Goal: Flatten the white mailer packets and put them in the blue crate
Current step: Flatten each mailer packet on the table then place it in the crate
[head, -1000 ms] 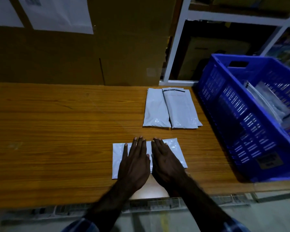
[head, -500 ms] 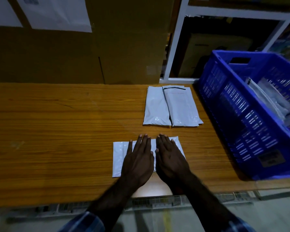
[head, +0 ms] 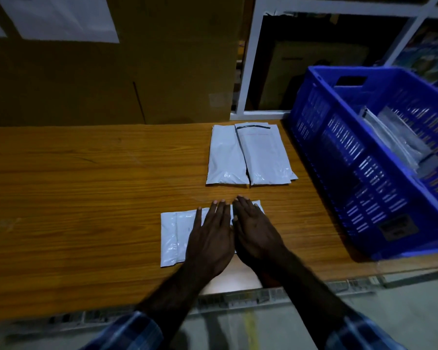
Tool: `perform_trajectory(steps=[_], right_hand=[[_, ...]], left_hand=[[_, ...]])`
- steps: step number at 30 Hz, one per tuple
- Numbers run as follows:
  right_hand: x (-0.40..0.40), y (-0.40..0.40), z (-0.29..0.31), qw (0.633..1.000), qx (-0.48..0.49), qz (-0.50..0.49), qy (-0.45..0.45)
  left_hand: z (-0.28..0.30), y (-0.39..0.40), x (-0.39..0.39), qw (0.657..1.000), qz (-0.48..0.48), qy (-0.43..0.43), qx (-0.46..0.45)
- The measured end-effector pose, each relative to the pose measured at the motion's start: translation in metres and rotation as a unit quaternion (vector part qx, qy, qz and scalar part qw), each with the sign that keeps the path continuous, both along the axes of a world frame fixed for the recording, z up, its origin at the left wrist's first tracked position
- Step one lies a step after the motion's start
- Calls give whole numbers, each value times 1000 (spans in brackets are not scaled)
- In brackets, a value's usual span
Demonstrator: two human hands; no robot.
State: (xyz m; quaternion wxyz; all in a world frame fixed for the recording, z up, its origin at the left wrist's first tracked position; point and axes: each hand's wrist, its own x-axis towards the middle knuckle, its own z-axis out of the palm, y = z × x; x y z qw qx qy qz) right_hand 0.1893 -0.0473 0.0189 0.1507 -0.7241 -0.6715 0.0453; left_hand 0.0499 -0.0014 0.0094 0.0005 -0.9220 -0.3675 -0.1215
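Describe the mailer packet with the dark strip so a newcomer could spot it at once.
Start at the blue crate on the right of the wooden table. Just left of it lie two white packets side by side. Take the right packet, nearer the crate: it alone has a dark strip across its far end.

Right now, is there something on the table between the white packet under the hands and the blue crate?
Nothing visible. The white plastic mailer packet lies flat under both hands, left and right. Bare wooden table runs from it to the blue slotted plastic crate. Two other white packets lie farther back, off that line.
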Motion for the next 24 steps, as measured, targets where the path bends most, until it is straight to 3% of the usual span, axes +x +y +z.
perform_trajectory(steps=[5, 9, 15, 19, 24], right_hand=[[7, -9, -15, 996, 24, -91, -10], [6, -9, -19, 994, 31, -98, -24], [7, -10, -19, 994, 21, -96, -39], [-3, -9, -6, 995, 54, -58, -60], [-38, -1, -15, 997, 56, 48, -34]], left_hand=[[0, -3, 17, 1000, -15, 2, -5], [-5, -3, 11, 999, -39, -13, 23], [1, -2, 9, 1000, -25, -19, -3], [10, 6, -15, 999, 33, -37, -20], [0, 13, -38, 999, 23, 21, -16]])
